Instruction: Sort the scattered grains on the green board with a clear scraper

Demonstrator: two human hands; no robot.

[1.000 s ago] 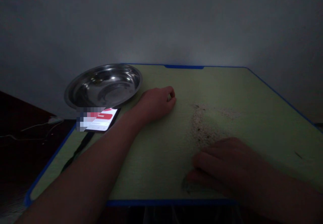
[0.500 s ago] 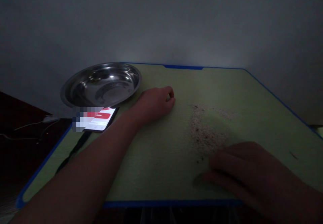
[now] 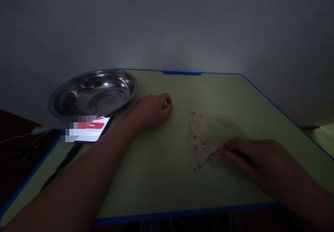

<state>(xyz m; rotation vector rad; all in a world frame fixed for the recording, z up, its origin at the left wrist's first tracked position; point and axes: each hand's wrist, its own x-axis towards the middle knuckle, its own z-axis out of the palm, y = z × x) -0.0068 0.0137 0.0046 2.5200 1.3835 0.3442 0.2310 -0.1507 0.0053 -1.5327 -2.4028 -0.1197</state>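
Observation:
A thin spread of small pale grains (image 3: 206, 144) lies on the green table, with several dark bits scattered among them. At its right edge is my right hand (image 3: 255, 159), thumb and forefinger pinched together low over the grains. Whatever those fingertips hold, if anything, is too small and dark to make out. My left hand (image 3: 153, 110) rests on the table left of the grains, fingers curled and the thumb meeting the forefinger in a ring. What may be inside its curled fingers is hidden.
A wide steel basin (image 3: 94, 94) stands at the table's back left, its rim over part of a lit phone (image 3: 91, 131). A dark strap (image 3: 65, 164) runs beside my left forearm. The green tabletop (image 3: 146, 183) has a blue edge, and a grey wall rises behind.
My right hand has moved up to the right edge of the grains, with its fingertips pinched together. The left hand keeps its pose. The whole view has shifted slightly.

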